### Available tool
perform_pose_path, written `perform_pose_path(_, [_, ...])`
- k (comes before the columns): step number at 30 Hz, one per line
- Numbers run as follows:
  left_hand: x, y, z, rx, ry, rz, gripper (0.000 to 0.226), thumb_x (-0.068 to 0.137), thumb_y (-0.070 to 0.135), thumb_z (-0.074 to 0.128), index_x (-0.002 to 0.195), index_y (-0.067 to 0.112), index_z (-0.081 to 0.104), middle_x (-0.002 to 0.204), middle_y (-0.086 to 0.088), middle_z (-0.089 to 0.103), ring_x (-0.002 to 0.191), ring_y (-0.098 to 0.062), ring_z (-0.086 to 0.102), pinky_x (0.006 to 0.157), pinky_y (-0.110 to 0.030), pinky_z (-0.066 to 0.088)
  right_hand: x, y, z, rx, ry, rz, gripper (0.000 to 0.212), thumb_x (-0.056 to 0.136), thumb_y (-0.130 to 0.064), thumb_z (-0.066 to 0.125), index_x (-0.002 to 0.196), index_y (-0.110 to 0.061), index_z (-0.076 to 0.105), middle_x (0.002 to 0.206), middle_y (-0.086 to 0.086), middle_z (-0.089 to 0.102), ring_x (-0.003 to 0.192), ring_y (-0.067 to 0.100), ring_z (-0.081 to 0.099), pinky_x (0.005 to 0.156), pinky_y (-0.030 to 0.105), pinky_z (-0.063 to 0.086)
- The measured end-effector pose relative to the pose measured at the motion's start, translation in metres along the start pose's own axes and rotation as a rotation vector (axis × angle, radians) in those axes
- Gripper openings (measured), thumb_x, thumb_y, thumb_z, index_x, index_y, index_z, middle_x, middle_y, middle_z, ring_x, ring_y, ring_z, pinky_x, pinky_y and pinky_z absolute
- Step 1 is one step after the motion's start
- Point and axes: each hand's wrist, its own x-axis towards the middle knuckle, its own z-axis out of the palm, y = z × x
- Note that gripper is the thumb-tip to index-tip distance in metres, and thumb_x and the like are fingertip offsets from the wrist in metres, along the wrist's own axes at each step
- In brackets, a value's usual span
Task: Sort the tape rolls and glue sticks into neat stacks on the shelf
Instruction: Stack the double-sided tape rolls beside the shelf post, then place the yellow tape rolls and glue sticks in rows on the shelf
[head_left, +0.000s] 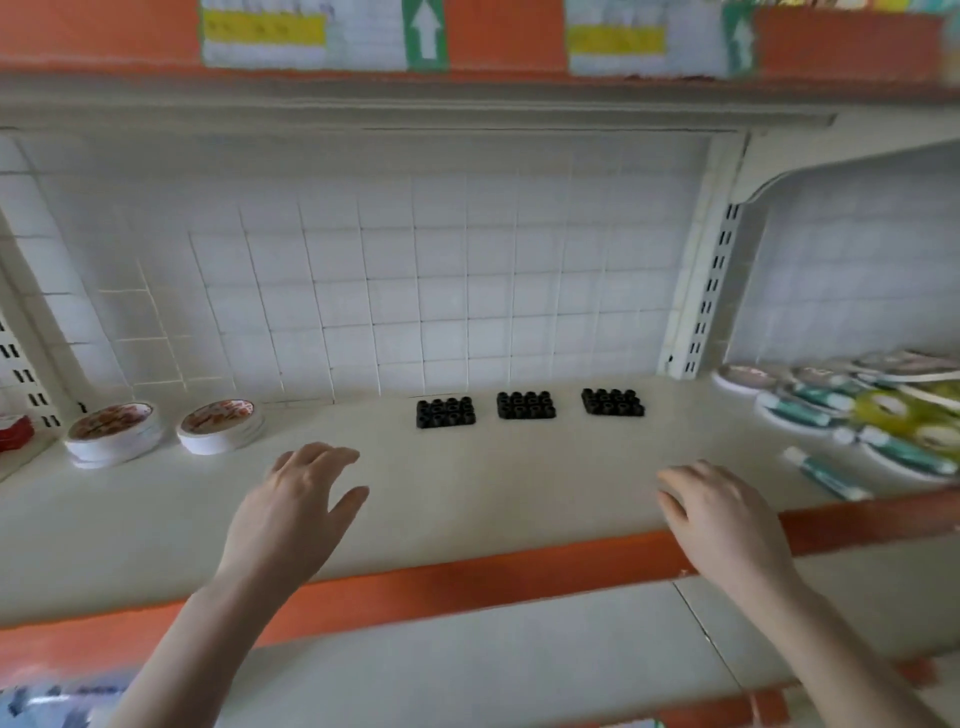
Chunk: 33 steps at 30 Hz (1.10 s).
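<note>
Tape rolls blurred, partly cropped

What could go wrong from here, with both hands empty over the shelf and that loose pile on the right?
1. The glue stick nearest the shelf's orange front edge could roll off if nudged.
2. The jumbled tape rolls may slide when one is pulled.
3. The left hand, reaching leftward, could topple the leaning white tape stacks.

Both bare hands, left hand and right hand, hover with fingers spread over the cream metal shelf; white tape rolls stand far left.
</note>
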Motion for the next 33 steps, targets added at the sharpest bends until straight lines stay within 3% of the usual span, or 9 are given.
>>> perform_pose_path(4, [0.009, 0.045, 0.018, 0.021, -0.003, 0.011, 0.035, 0.084, 0.028, 0.066, 0.117, 0.016, 0.063, 0.117, -0.001, 0.061, 0.113, -0.026, 0.052, 0.082, -0.041, 0.049, -0.001, 0.053, 0.001, 0.01, 0.015, 0.035, 0.004, 0.079, -0.012, 0.068, 0.077, -0.009, 0.068, 0.074, 0.006, 0.065, 0.067, 0.026, 0.062, 0.059, 0.035, 0.051])
perform_pose_path(8, [0.027, 0.122, 0.063, 0.019, -0.004, 0.028, 0.037, 0.086, 0.031, 0.063, 0.12, 0.017, 0.061, 0.121, 0.0, 0.059, 0.115, -0.024, 0.051, 0.082, -0.039, 0.048, 0.009, 0.138, 0.009, 0.02, 0.13, 0.046, 0.008, 0.07, -0.01, 0.076, 0.073, -0.009, 0.069, 0.069, 0.007, 0.064, 0.06, 0.028, 0.062, 0.05, 0.032, 0.048])
perform_pose_path(13, [0.052, 0.238, 0.137, -0.015, -0.005, 0.011, 0.039, 0.088, 0.035, 0.059, 0.124, 0.02, 0.058, 0.126, 0.003, 0.055, 0.118, -0.018, 0.049, 0.083, -0.035, 0.047, 0.034, 0.256, 0.018, 0.034, 0.258, -0.05, 0.009, 0.072, -0.007, 0.075, 0.08, -0.008, 0.071, 0.075, 0.008, 0.067, 0.063, 0.029, 0.063, 0.051, 0.035, 0.053])
perform_pose_path(18, [0.061, 0.338, 0.19, -0.056, -0.089, 0.015, 0.038, 0.09, 0.039, 0.056, 0.125, 0.024, 0.055, 0.128, 0.008, 0.053, 0.118, -0.013, 0.047, 0.087, -0.031, 0.046, 0.046, 0.335, 0.023, 0.059, 0.233, -0.174, 0.012, 0.072, -0.008, 0.074, 0.084, -0.007, 0.072, 0.078, 0.007, 0.067, 0.067, 0.03, 0.063, 0.06, 0.038, 0.054])
perform_pose_path(23, [0.06, 0.392, 0.207, -0.043, -0.142, -0.023, 0.04, 0.091, 0.045, 0.05, 0.127, 0.026, 0.053, 0.124, 0.007, 0.055, 0.111, -0.015, 0.053, 0.087, -0.033, 0.047, 0.056, 0.369, 0.022, 0.128, 0.201, -0.207, 0.015, 0.071, -0.008, 0.076, 0.085, -0.006, 0.072, 0.078, 0.006, 0.068, 0.066, 0.026, 0.064, 0.057, 0.036, 0.055])
perform_pose_path(33, [0.056, 0.439, 0.215, 0.053, -0.285, -0.104, 0.04, 0.091, 0.052, 0.045, 0.124, 0.03, 0.052, 0.111, 0.003, 0.058, 0.102, -0.019, 0.057, 0.08, -0.029, 0.046, 0.071, 0.356, 0.025, 0.185, 0.197, -0.352, 0.021, 0.065, -0.016, 0.081, 0.084, -0.012, 0.072, 0.071, 0.0, 0.067, 0.062, 0.02, 0.063, 0.052, 0.03, 0.052])
